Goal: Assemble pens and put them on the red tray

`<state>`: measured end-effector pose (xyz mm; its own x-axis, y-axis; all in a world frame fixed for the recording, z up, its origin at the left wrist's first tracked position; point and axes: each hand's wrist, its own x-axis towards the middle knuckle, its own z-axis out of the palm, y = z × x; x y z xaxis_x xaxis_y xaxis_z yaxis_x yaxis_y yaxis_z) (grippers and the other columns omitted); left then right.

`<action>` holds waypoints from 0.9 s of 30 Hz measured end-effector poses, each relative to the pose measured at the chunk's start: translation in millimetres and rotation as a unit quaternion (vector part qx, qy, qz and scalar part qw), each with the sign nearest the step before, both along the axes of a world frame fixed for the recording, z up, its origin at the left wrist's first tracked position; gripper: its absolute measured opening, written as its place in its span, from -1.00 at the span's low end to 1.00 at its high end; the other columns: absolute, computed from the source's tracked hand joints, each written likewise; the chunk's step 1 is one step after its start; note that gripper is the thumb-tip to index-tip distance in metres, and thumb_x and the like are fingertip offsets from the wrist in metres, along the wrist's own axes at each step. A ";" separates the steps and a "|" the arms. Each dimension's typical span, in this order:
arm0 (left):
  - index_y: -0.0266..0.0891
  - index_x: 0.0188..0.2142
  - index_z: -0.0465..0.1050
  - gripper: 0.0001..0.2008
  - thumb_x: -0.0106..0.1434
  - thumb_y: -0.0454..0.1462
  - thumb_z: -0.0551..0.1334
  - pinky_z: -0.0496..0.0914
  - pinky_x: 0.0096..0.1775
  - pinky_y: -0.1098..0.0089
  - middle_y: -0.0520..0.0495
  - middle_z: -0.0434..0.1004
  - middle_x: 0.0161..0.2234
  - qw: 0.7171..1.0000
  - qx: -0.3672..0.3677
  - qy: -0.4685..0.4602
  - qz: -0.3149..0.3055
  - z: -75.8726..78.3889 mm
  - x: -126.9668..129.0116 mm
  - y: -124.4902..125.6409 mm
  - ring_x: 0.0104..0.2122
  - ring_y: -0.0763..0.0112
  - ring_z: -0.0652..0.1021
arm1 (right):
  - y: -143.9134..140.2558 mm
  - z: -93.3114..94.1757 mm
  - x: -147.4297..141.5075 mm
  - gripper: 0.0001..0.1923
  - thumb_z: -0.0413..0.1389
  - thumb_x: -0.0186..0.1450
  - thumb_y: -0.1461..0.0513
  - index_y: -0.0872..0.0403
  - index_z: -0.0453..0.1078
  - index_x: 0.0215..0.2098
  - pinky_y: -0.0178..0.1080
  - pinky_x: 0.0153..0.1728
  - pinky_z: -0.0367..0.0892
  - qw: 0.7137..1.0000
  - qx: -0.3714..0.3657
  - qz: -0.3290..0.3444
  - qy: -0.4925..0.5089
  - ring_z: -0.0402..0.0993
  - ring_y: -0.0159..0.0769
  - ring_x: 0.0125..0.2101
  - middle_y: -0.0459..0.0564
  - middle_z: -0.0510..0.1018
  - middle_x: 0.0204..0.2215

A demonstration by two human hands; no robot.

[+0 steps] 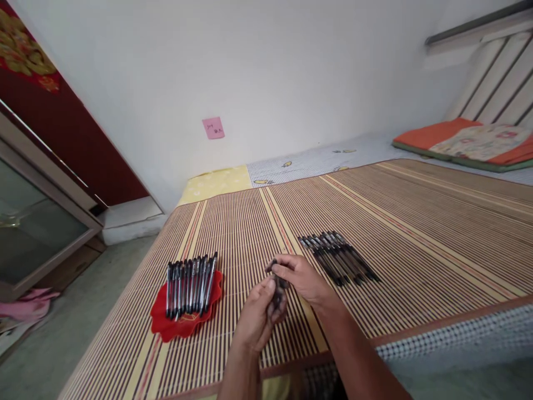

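Pens (190, 284) lie side by side on a red tray (166, 325), left of the hands, kept together so none rolls off the striped mat (416, 222). Right of that tray, the left hand (256, 316) curls closed around one dark pen (278, 294), gripping its barrel, while the right hand (302, 278) pinches its upper end between fingertips. Further right, another row of pens (339, 258) rests bare on the mat.

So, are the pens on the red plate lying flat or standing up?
Lying flat: the pens rest side by side in one row across the red plate.
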<state>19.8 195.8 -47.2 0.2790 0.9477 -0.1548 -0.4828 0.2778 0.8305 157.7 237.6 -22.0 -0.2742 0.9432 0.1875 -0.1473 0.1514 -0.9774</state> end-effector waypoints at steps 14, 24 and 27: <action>-0.24 -0.42 0.35 -0.60 0.20 0.01 0.37 0.01 -0.57 0.52 0.19 0.11 -0.64 0.997 0.072 0.007 0.040 -3.3 12.9 3.2 -0.64 0.59 0.05 | 0.8 -0.2 -8.1 -0.70 0.14 0.25 0.09 0.04 0.23 -0.55 -0.33 -0.46 0.09 0.997 0.035 -0.058 -0.040 0.14 -0.40 -0.51 -0.20 0.19 -0.58; -0.22 -0.23 0.54 -0.75 0.36 -0.17 0.12 0.36 -0.22 0.33 -0.12 0.60 -0.30 0.880 0.201 0.370 0.221 -8.1 11.3 2.7 -0.29 0.25 0.54 | -5.7 -9.6 -34.7 -0.73 0.06 0.31 0.19 0.04 0.20 -0.54 -0.30 -0.39 0.12 0.958 0.113 -0.212 -0.158 0.27 -0.36 -0.45 -0.16 0.28 -0.54; -0.22 -0.22 0.53 -0.76 0.35 -0.14 0.15 0.38 -0.22 0.35 -0.13 0.59 -0.28 0.894 0.186 0.345 0.218 -13.7 12.0 4.6 -0.28 0.26 0.55 | -2.7 -11.7 -38.3 -0.75 0.08 0.31 0.21 0.06 0.29 -0.54 -0.31 -0.38 0.17 0.960 0.093 -0.205 -0.167 0.35 -0.33 -0.43 -0.12 0.38 -0.53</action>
